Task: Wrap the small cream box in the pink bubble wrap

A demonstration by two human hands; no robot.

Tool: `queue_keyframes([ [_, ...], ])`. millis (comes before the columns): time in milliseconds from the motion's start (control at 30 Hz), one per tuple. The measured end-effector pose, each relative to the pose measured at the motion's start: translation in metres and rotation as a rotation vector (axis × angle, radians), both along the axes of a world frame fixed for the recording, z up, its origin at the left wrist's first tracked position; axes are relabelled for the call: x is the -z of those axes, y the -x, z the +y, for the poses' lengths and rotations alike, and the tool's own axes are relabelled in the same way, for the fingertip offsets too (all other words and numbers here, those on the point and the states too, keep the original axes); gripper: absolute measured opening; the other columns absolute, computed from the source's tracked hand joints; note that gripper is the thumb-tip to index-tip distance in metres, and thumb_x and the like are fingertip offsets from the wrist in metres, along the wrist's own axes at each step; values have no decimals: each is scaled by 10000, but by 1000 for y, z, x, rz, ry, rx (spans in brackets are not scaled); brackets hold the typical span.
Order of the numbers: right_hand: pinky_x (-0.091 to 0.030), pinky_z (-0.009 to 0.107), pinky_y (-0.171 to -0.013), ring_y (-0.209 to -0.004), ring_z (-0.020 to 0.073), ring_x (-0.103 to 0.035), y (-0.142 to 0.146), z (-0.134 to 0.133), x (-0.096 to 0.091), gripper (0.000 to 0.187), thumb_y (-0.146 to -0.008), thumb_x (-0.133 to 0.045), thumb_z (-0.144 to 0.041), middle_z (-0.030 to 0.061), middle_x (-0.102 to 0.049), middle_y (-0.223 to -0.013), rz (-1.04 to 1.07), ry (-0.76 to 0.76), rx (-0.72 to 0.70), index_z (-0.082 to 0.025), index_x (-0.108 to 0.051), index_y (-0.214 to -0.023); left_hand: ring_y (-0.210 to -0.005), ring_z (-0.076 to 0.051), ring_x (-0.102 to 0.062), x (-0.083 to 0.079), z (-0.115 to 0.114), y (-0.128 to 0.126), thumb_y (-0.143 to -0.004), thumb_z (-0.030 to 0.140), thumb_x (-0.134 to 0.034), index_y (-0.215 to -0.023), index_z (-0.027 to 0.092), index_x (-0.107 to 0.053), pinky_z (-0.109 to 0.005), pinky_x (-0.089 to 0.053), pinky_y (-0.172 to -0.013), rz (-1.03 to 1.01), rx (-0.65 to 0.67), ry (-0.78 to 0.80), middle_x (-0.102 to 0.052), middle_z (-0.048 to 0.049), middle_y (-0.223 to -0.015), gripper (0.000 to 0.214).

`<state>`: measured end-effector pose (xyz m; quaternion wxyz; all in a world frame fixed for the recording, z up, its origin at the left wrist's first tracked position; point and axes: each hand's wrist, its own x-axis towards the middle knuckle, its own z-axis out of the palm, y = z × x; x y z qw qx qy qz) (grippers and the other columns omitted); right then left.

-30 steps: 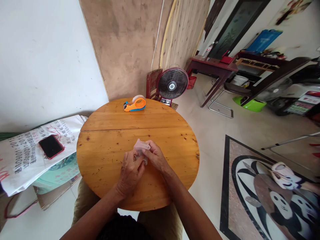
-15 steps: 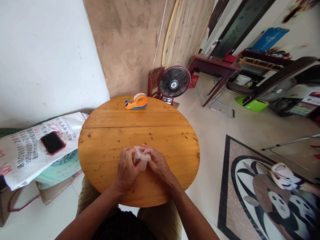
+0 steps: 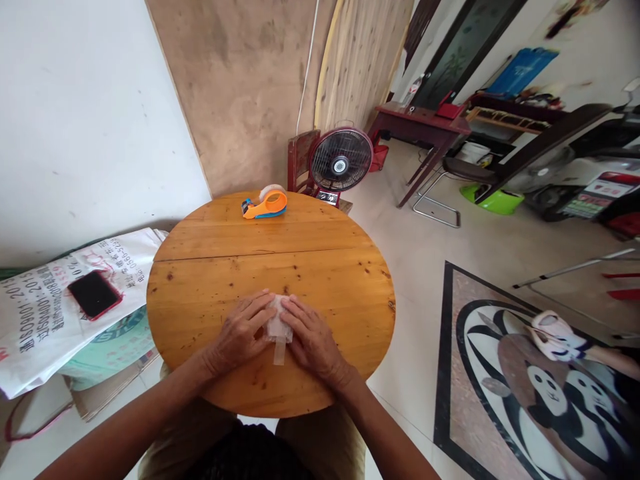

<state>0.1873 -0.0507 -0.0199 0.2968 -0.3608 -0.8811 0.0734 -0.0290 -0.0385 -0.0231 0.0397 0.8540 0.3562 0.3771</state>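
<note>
A small packet of translucent, whitish plastic (image 3: 279, 324) lies on the round wooden table (image 3: 215, 280), close to its near side. From the packet's near edge a short strip of clear tape (image 3: 279, 352) sticks out toward me. My left hand (image 3: 245, 330) grips the packet's left side, fingers bent over it. On the opposite side, my right hand (image 3: 309, 333) holds it with the fingertips on top. Both thumbs are mostly hidden. Near the table's far edge stands an orange and blue tape dispenser (image 3: 265, 203) with a roll in it, untouched.
A black phone with a red edge (image 3: 95, 294) rests on a white printed sack (image 3: 47, 293) left of the table. Behind the table is a fan (image 3: 341, 160) by a wooden chair. Another person's foot in a sandal (image 3: 553, 337) shows on the panda-patterned floor at right.
The packet has gone from being held tilted between my fingers to lying flatter under both hands. My fingers have spread over its top, and the tape strip now points toward me.
</note>
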Motion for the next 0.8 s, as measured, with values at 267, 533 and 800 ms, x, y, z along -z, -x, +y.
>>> queue_keyframes([
  [267, -416, 445, -1083, -1390, 208, -420, 2, 12, 7, 448, -913, -431, -73, 114, -569, -1401, 58, -51, 13, -227, -537, -1320, -1332, -241, -503, 7, 17, 8, -932, 127, -498, -1233, 169, -589, -419, -458, -1095, 4, 102, -10, -597, -135, -1356, 317],
  [533, -518, 309, -807, -921, 191, -650, -3, 46, -26, 255, -922, -531, -320, 41, -708, -1037, 410, 712, 20, -209, -643, -1123, -863, -206, -688, -13, 33, -9, -886, 396, -571, -1087, 182, -678, -315, -551, -783, -257, -13, 782, -742, -59, -987, 312],
  [800, -519, 352, -884, -1031, 224, -642, 5, 59, -15, 575, -740, -757, -476, 71, -675, -1167, 723, 967, -43, -214, -590, -1224, -895, -221, -670, -15, 52, -21, -883, 420, -538, -1063, 151, -699, -332, -523, -804, -524, -41, 933, -740, -72, -1000, 362],
])
